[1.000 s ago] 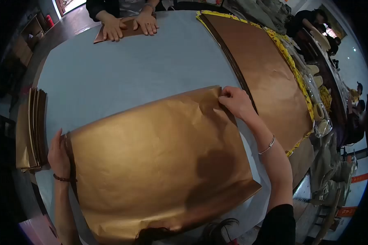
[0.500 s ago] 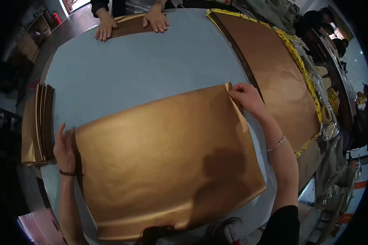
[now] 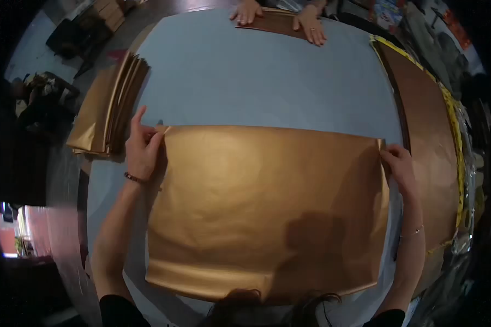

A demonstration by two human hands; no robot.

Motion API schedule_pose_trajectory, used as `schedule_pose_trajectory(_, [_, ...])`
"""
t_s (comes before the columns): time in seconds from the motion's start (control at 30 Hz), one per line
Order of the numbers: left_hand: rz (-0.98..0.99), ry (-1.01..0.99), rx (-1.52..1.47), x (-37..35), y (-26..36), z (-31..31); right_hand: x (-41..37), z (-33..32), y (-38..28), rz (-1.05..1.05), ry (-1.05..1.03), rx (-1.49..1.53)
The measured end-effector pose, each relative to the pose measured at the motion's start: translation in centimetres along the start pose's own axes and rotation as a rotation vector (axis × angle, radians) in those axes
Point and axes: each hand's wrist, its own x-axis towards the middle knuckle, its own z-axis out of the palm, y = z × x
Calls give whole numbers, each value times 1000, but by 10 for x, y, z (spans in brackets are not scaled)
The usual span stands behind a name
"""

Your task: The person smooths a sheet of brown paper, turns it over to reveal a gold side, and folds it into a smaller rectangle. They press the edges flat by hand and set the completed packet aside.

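Note:
A large gold paper sheet [image 3: 256,196] lies in front of me, its far edge doubled or rolled over a little and its near edge curving toward my body. My left hand [image 3: 142,150] pinches the far left corner between thumb and fingers, with the index finger pointing up. At the far right corner, my right hand [image 3: 399,166] grips the sheet's edge with the fingertips closed on it. The shadow of a head falls across the sheet's lower right part.
The sheet rests on a pale blue-grey table [image 3: 267,82]. Folded gold sheets are stacked [image 3: 112,109] at the left edge. On the right lies a pile of brown-gold sheets [image 3: 425,125] with yellow edging. Across the table, another person's hands [image 3: 309,26] press a folded brown piece [image 3: 275,24].
My left hand has closed on the sheet's left corner after being open beside it. The sheet now lies straighter, its right corner lower in view. My head view has turned left.

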Motion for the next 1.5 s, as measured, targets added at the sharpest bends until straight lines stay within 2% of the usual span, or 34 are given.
schedule_pose_trajectory(0.07, [-24, 25, -50, 1, -8, 1, 3, -3, 7, 33, -47, 59])
schedule_pose_trajectory(0.13, [-160, 40, -70, 2, 3, 1, 14, -8, 23, 13, -101, 89])
schedule_pose_trajectory(0.4, [-266, 6, -5, 6, 14, -4, 13, -5, 20, -35, -3, -28])
schedule_pose_trajectory(0.53, [-208, -3, 81, 6, 9, -4, 9, -6, 12, -9, -58, 8])
schedule_pose_trajectory(0.6, [-221, -24, 32, 5, 11, -6, 14, -8, 20, -33, -55, 33])
schedule_pose_trajectory(0.7, [-252, -60, 111, 4, 17, -8, 10, -8, 14, -6, -64, 5])
schedule_pose_trajectory(0.9, [-236, -78, 131, 6, 9, -8, 29, -9, 45, -26, -1, 15])
schedule_pose_trajectory(1.03, [-221, -89, 151, 8, 7, -8, 21, -11, 27, -32, -82, 8])
schedule_pose_trajectory(1.1, [-223, -95, 173, 9, 6, -7, 7, -5, 4, 62, -71, 20])
schedule_pose_trajectory(1.23, [-192, -98, 177, 11, 3, -7, 15, -7, 21, 21, -60, 21])
schedule_pose_trajectory(1.3, [-203, -129, 181, 11, 3, -7, 23, -9, 34, -73, -52, 15])
schedule_pose_trajectory(1.4, [-174, -120, 212, 11, 0, -6, 24, -7, 37, -67, -9, -10])
schedule_pose_trajectory(1.5, [-163, -117, 256, 10, 4, -5, 3, -3, 0, 34, -27, -36])
